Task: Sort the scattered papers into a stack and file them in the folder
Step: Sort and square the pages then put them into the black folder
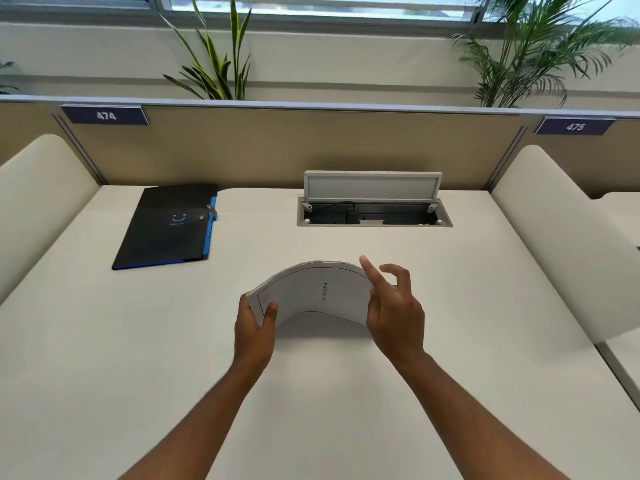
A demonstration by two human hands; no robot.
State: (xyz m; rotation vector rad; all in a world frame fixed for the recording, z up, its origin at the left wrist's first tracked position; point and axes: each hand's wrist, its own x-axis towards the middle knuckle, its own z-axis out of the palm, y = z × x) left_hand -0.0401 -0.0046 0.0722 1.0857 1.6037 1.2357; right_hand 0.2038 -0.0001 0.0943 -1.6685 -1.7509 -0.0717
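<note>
Forearms reach in from the near edge of the cream desk (104, 341), and between them the stack of papers (311, 292) is held just above the surface, bowed upward in an arch. The left hand (254, 327) pinches the stack's left end, thumb on top and fingers underneath. The right hand (394, 313) steadies the right end with its thumb side against the edge, though its index finger points up and the other fingers curl loosely clear of the sheets, so it hardly grips. No loose sheets show elsewhere on the desk, so the gathering looks done; squaring the edges and filing remain. Farther back to the left, well apart from the papers, the black folder (166, 226) lies flat and closed. Behind it to the right sits an open cable hatch (374, 209).
</note>
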